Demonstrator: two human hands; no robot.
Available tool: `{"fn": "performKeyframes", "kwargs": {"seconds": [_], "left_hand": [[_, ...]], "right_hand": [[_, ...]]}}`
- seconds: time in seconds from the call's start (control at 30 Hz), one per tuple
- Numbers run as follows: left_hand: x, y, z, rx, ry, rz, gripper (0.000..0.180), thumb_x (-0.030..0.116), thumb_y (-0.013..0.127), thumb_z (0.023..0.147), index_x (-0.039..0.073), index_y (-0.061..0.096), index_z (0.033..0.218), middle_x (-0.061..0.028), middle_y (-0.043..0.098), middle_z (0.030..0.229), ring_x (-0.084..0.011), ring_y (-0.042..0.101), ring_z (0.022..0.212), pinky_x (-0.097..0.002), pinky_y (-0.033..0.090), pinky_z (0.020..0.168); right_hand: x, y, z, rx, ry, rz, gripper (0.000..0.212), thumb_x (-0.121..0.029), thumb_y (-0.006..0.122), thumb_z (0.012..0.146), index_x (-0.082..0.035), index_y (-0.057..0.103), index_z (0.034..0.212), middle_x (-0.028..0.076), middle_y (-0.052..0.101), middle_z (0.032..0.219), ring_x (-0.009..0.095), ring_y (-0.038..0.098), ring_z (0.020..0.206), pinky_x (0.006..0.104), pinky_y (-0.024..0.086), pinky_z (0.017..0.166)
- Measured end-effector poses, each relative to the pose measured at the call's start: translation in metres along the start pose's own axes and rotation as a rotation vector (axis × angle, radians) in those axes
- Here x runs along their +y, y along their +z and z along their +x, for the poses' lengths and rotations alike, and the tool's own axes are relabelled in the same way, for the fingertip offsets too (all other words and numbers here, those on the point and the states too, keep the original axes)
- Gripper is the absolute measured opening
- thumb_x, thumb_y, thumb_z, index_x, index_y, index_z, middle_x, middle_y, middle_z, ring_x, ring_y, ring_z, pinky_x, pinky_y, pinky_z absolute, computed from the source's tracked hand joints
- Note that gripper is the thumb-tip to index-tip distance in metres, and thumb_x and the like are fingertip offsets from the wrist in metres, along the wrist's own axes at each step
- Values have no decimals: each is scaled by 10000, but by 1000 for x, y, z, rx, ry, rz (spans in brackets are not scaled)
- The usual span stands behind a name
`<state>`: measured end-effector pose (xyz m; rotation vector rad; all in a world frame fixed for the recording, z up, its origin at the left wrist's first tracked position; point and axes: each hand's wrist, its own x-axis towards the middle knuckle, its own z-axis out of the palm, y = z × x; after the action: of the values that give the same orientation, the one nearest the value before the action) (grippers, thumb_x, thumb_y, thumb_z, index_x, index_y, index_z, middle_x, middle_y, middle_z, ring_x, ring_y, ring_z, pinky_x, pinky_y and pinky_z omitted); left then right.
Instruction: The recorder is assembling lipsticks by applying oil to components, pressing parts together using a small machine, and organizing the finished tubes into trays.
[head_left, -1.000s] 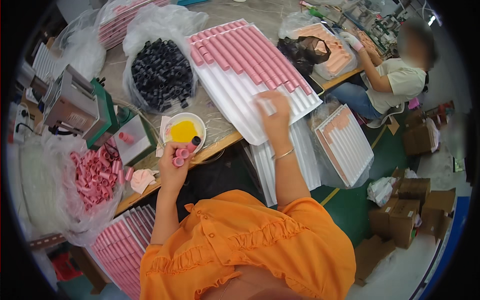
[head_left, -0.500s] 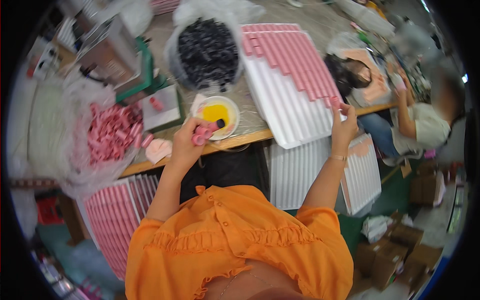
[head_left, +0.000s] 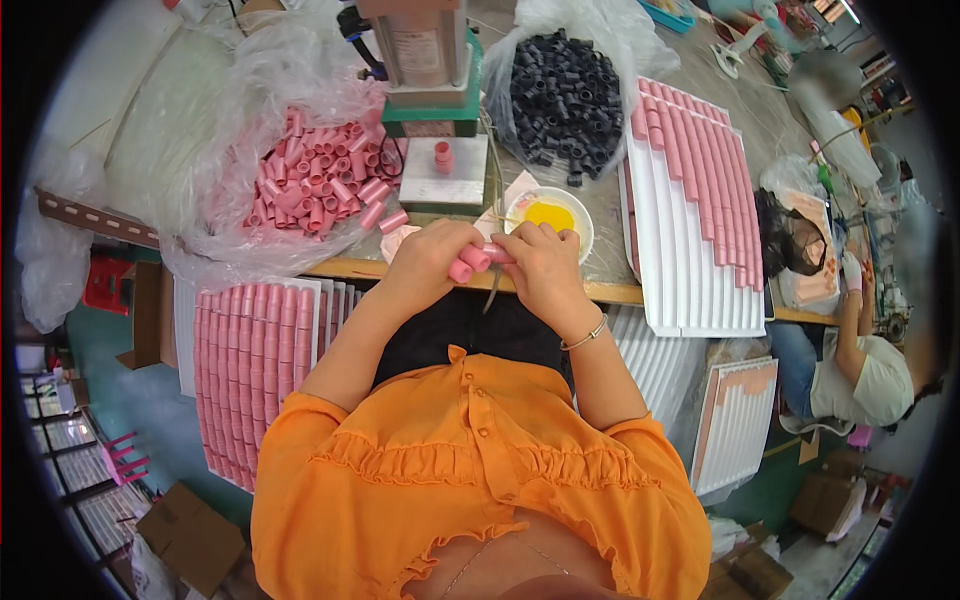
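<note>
Above the table's front edge, my left hand (head_left: 430, 262) is closed around a few short pink tubes (head_left: 470, 263). My right hand (head_left: 545, 262) meets it, its fingers closed on the end of a pink tube (head_left: 497, 253) that spans the gap between both hands. Whether a black piece is fitted in that tube is hidden by my fingers. Just beyond my right hand stands a white bowl (head_left: 587, 228) with yellow liquid (head_left: 550, 214). Behind my left hand, one pink tube (head_left: 443, 156) stands upright on the metal block (head_left: 425, 180) of a green-based press (head_left: 432, 115).
Loose pink tubes (head_left: 320, 180) lie in clear plastic at left. A bag of black tubular pieces (head_left: 565, 100) stands behind the bowl. To the right, a ribbed white tray (head_left: 680, 300) holds rows of pink tubes. Filled trays (head_left: 250, 370) lean below the table. A co-worker (head_left: 850, 370) sits at right.
My right hand has left the ribbed tray and come over to my left hand, taking hold of a pink tube. The view has turned; the black piece seen at my left hand is now hidden.
</note>
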<state>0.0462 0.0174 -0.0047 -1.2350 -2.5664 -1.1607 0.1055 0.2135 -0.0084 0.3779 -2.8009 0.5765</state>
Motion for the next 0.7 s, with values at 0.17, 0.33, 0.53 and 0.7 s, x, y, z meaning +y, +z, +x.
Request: {"fn": "performKeyframes", "kwargs": {"seconds": [0.17, 0.33, 0.53, 0.7], "left_hand": [[-73, 2, 10, 392, -390, -207, 353, 32, 770, 767, 17, 570, 1057, -68, 698, 1061, -135, 649, 891, -305, 519, 786], [-112, 7, 48, 383, -357, -78, 455, 96, 780, 734, 35, 571, 1133, -149, 696, 980, -303, 678, 909, -374, 525, 787], [-110, -6, 51, 543, -413, -192, 331, 71, 737, 735, 20, 544, 998, -143, 674, 879, -300, 679, 830, -363, 516, 737], [-82, -28, 1, 351, -377, -331, 349, 155, 791, 730, 51, 559, 969, -51, 606, 882, -126, 571, 867, -299, 476, 786]], "right_hand": [[17, 36, 48, 100, 125, 347, 275, -177, 733, 752, -147, 633, 1006, 48, 639, 870, 269, 583, 921, 426, 357, 761], [22, 76, 116, 159, 201, 221, 325, -243, 780, 713, -127, 623, 972, 83, 646, 887, 295, 567, 938, 449, 366, 780], [22, 101, 147, 103, 245, 158, 445, -312, 821, 662, -121, 646, 1023, 93, 634, 949, 305, 555, 979, 474, 394, 784], [13, 74, 101, 296, 78, 106, 531, -329, 816, 713, -48, 635, 1126, 143, 602, 1008, 286, 578, 939, 406, 447, 830]]}}
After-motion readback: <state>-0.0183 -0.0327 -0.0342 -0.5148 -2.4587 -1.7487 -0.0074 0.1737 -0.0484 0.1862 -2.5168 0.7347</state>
